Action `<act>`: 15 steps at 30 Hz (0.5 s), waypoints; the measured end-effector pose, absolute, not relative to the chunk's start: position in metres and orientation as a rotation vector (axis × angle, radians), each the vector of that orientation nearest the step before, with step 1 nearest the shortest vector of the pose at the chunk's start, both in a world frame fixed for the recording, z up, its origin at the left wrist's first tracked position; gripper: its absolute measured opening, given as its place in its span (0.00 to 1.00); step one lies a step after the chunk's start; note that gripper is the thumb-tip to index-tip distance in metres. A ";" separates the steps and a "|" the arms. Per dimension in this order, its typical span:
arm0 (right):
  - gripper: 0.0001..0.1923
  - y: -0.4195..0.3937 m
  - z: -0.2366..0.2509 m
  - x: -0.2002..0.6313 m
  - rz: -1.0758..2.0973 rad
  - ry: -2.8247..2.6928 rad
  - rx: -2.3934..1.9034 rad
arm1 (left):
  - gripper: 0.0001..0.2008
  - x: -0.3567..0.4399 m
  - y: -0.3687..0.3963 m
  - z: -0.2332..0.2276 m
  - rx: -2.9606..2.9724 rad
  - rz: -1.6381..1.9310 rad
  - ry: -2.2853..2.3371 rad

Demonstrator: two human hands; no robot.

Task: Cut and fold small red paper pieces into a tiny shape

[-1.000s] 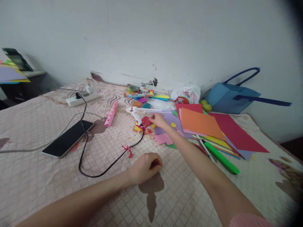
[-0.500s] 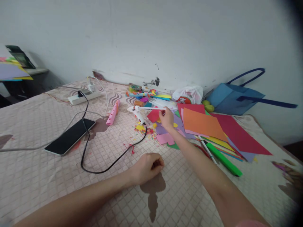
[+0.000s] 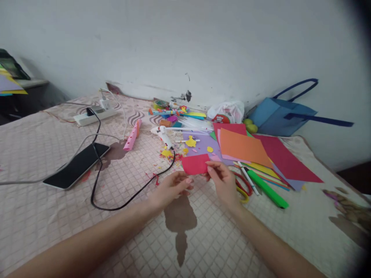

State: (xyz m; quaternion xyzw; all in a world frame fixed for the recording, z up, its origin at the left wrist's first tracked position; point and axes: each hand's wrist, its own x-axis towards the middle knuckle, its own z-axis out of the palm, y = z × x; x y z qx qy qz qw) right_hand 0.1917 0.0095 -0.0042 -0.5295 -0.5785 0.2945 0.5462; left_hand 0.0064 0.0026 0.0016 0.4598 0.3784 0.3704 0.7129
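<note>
My right hand (image 3: 223,183) pinches the lower right edge of a small red paper piece (image 3: 194,163) and holds it just above the quilted bed cover (image 3: 58,216). My left hand (image 3: 171,188) is raised beside it, fingertips touching the paper's lower left edge. Behind the paper lie a white glue gun (image 3: 162,134) with its black cord (image 3: 127,199), paper scraps, and a purple sheet (image 3: 203,145) with yellow cut-outs.
Stacked coloured sheets (image 3: 246,146), a green marker (image 3: 266,189) and red-yellow scissors (image 3: 242,187) lie to the right. A blue bag (image 3: 278,117) leans on the wall. A black phone (image 3: 77,165), a power strip (image 3: 91,117) and a pink strip (image 3: 131,136) are at left.
My right hand picked the red piece from the scrap pile by the glue gun and brought it back toward me. My left hand lifted off the cover and met the paper.
</note>
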 end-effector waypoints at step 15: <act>0.14 -0.036 -0.006 0.187 0.880 -1.694 -1.068 | 0.12 0.000 0.011 -0.001 0.784 0.901 0.730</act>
